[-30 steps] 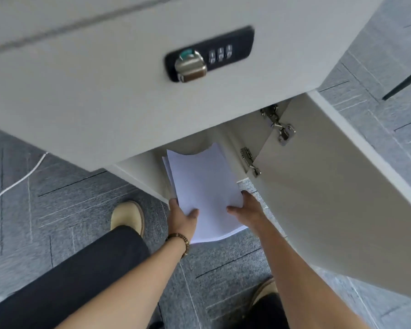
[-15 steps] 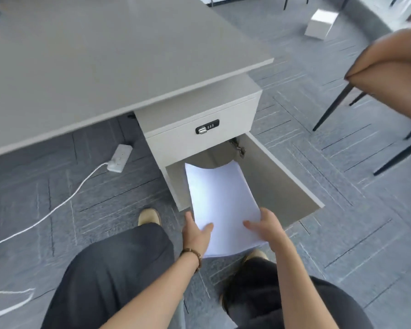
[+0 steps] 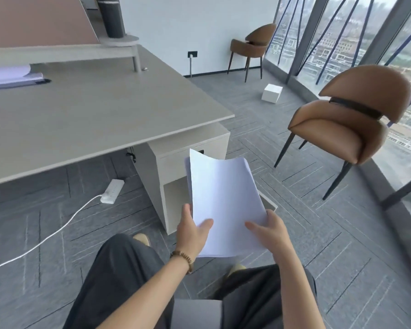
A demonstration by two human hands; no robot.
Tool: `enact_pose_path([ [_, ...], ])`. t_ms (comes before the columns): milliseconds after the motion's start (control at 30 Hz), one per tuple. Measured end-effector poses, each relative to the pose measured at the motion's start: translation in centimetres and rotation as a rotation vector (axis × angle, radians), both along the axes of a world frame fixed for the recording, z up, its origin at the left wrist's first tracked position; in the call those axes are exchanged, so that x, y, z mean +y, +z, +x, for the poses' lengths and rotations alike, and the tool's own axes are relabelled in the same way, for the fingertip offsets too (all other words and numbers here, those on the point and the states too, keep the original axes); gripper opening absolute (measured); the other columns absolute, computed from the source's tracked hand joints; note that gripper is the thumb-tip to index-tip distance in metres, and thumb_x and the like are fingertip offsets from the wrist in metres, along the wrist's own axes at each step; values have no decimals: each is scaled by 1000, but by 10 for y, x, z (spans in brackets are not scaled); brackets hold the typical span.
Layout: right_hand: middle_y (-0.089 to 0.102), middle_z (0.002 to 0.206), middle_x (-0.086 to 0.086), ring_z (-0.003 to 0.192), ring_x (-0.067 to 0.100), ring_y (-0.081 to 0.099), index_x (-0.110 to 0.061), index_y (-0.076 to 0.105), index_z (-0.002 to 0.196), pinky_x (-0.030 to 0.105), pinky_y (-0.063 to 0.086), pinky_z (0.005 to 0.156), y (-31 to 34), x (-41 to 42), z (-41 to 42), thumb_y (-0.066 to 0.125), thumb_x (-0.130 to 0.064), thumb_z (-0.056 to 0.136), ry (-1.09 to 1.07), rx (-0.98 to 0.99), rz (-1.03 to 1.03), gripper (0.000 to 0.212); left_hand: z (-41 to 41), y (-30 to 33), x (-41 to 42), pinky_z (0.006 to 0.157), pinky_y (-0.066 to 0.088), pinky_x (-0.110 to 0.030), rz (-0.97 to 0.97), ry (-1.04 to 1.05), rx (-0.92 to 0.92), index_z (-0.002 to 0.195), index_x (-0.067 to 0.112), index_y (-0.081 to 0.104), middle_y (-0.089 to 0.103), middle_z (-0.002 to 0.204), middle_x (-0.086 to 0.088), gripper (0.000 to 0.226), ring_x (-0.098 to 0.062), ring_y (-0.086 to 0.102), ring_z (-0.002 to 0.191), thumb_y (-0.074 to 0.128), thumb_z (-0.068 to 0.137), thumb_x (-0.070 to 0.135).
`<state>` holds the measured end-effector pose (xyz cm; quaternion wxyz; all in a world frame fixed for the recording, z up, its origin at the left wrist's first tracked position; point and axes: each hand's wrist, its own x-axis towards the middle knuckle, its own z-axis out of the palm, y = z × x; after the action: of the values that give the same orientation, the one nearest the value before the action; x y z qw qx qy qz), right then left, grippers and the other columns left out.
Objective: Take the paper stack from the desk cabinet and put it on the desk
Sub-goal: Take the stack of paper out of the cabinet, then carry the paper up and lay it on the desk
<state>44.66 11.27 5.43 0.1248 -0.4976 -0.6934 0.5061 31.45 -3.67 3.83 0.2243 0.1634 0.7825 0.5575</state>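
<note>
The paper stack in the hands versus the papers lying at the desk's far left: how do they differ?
The paper stack is held in the air by the left hand and right hand, in front of the open cabinet; the desk papers lie flat on the desk. The held stack bends and tilts; the desk papers rest on a dark board or folder. Both look plain white.

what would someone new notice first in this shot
First the white paper stack, held up at centre by both hands, the left hand at its lower left edge and the right hand at its lower right. Behind it the cabinet stands open under the corner of the wide grey desk. To the right, a brown chair sits by the glass wall.
</note>
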Motion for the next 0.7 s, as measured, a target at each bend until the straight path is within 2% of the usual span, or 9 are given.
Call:
enact_pose_path([
  [67,66,102,-1,91,18,64,-20,59,106,36,54,70,23,-12,1,72,-22,79,4,69,27,31,-3,21,-12,71,54,-25,84,10,3,111,15,45,66,107,3,40,-11,65,89,72,81,18],
  [133,67,103,-1,93,20,65,-21,60,108,40,56,76,46,-25,-1,73,-24,77,14,131,58,34,-7,45,-26,72,53,-25,172,3,-32,112,17,45,65,105,6,41,-8,65,89,72,81,16],
  [267,67,101,1,93,24,66,-23,59,98,48,56,82,88,-51,-13,75,-29,75,88,224,106,28,-19,90,-60,84,55,-38,288,-31,-33,116,21,41,65,112,5,47,-15,67,97,73,81,22],
  [400,72,103,4,95,28,69,-21,62,99,56,57,86,124,-78,-34,73,-37,61,189,323,173,43,-30,125,-97,75,52,-29,361,23,18,118,18,39,65,110,3,45,-11,66,94,71,86,18],
  [533,73,99,6,94,32,69,-18,63,99,54,57,83,156,-105,-57,73,-31,63,269,429,210,40,-42,150,-128,76,51,-30,449,132,0,116,21,40,63,113,3,40,-11,64,96,67,89,10],
  [633,73,98,8,93,34,70,-17,65,98,55,56,82,172,-119,-81,76,-21,69,321,505,195,32,-56,162,-147,74,54,-27,488,195,-2,123,19,50,68,115,3,39,-12,67,99,66,89,10],
  [700,74,100,5,94,31,70,-19,65,99,54,57,82,177,-126,-101,78,-13,76,373,541,168,27,-70,167,-158,79,55,-29,490,220,0,124,19,55,70,117,3,38,-14,68,102,66,89,11],
])
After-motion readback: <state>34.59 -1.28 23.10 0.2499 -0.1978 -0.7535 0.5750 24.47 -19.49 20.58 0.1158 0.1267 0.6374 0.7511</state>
